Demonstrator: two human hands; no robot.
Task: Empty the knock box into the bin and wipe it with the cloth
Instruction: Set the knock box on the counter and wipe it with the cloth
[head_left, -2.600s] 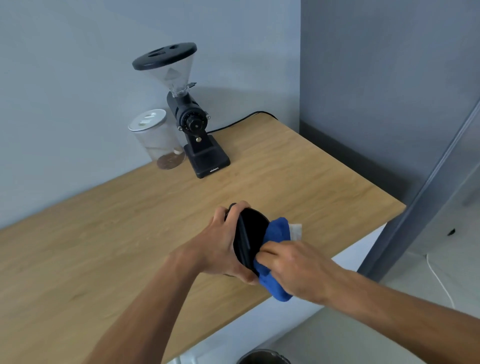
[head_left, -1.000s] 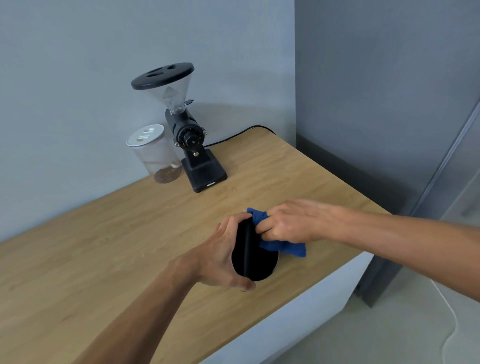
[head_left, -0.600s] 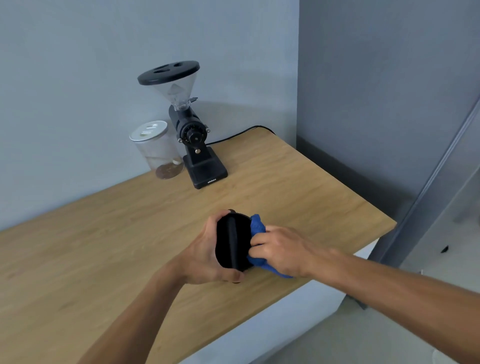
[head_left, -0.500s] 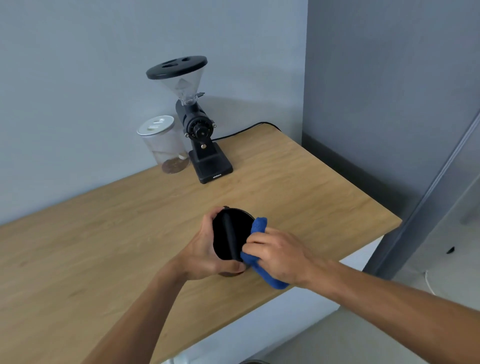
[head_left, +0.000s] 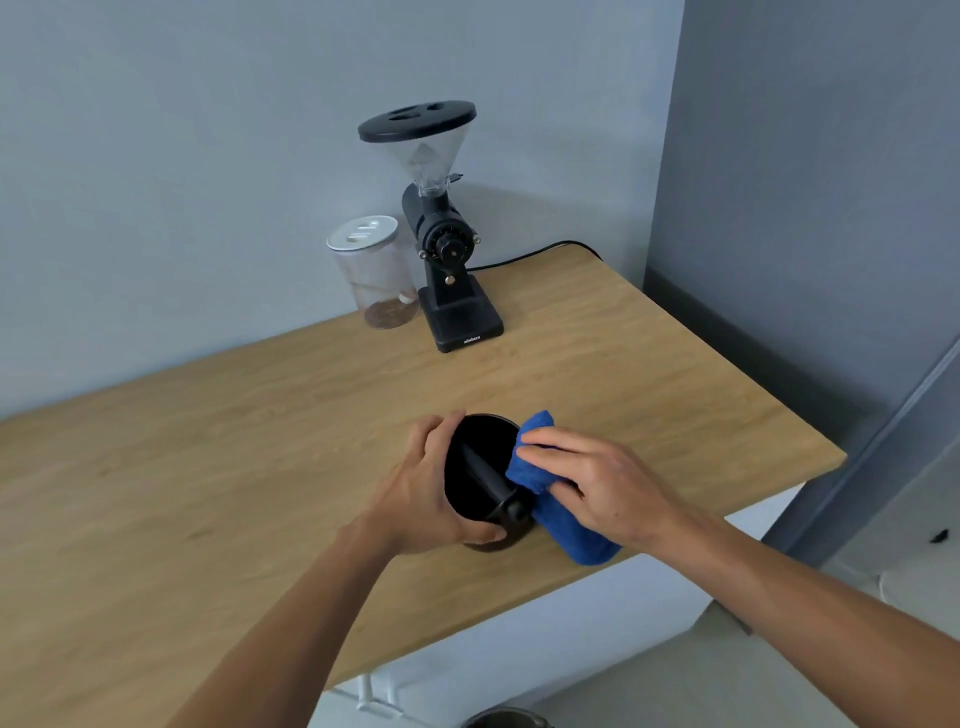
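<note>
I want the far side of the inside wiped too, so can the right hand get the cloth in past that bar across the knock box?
Probably yes. The right hand presses the cloth at the open rim of the knock box, and the bar leaves open space on either side.

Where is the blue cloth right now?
The blue cloth is under the right hand, pressed against the knock box rim near the wooden table front edge.

Two bare forearms, no sleeves
</note>
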